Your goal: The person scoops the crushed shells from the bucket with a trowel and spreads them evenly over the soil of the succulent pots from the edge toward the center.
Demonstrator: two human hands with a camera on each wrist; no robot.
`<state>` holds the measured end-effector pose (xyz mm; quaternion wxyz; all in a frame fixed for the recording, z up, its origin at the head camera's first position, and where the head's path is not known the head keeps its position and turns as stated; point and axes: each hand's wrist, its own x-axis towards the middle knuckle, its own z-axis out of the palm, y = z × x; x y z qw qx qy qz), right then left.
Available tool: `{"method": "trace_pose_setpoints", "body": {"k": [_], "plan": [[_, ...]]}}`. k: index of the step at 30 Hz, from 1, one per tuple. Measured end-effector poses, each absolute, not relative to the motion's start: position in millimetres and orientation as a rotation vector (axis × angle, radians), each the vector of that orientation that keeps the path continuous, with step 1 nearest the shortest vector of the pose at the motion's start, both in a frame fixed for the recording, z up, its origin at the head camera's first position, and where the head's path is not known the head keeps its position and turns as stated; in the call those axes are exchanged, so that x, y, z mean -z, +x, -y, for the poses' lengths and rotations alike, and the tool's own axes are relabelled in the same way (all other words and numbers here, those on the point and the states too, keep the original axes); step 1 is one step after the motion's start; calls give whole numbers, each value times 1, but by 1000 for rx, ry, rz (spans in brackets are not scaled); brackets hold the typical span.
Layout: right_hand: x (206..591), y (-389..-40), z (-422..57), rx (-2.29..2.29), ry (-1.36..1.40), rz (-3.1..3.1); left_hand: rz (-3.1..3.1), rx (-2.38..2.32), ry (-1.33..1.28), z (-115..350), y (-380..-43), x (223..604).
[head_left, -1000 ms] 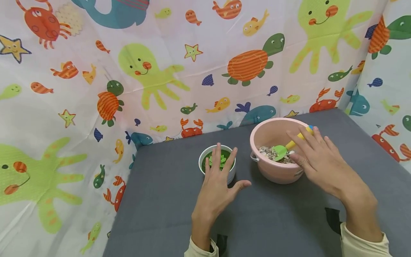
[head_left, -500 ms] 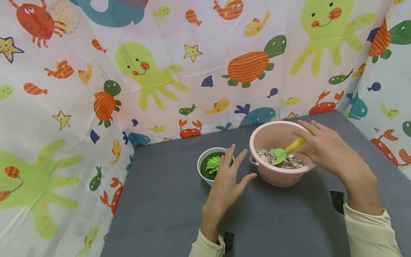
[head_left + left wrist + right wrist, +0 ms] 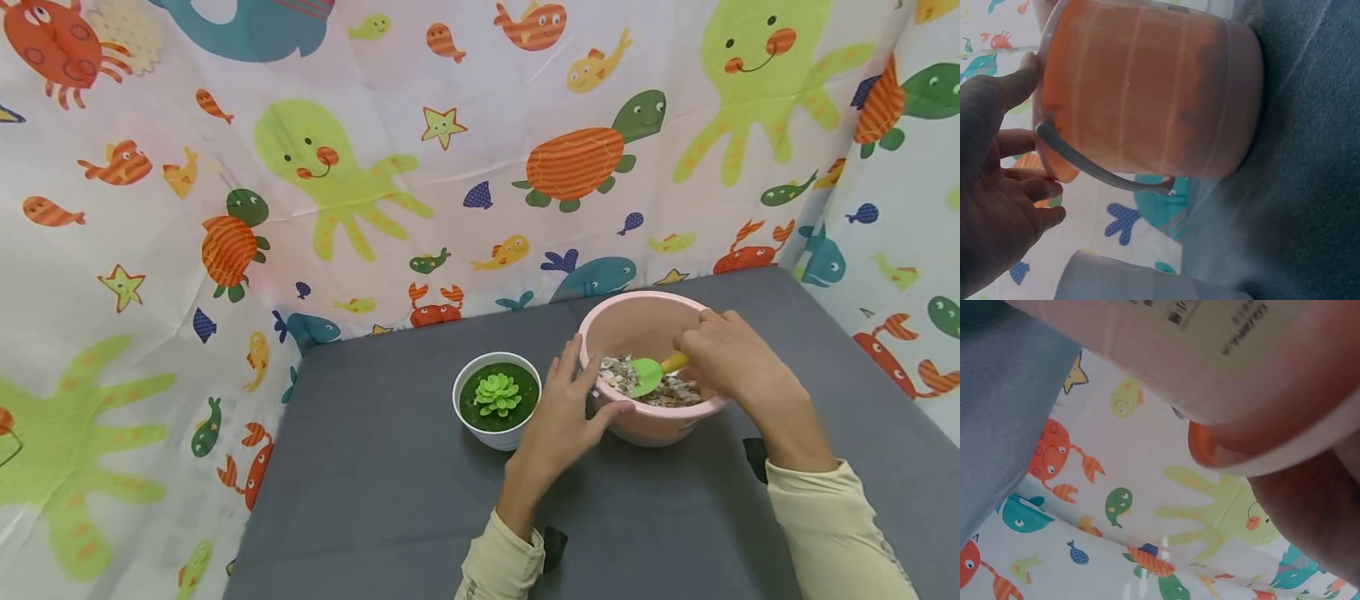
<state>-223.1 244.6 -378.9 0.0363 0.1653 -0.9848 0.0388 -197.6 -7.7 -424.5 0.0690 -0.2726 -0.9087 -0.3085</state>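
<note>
Gripping shovel (image 3: 647,377) | right hand (image 3: 729,354) palm-down | left hand (image 3: 561,417) spread against bucket (image 3: 651,430)

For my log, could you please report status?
Right hand gripping shovel, blade at gravelly bits. Left hand at rim of pink bucket. Potted plant nearby, apparently not obstructing.

My left grip (image 3: 561,421) is filling the gap between the white pot (image 3: 491,438) and the pink bucket (image 3: 647,430); patterned cloth (image 3: 468,158) is closing off the far side while the tabletop (image 3: 375,467) is leaving room left of the pot.
</note>
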Motion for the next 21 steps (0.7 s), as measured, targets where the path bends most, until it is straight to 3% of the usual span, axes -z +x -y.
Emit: {"method": "trace_pose_setpoints", "body": {"k": [21], "plan": [[376,-201,-249,-325,314,2842,2801,874,-757,4,-195,425]]}}
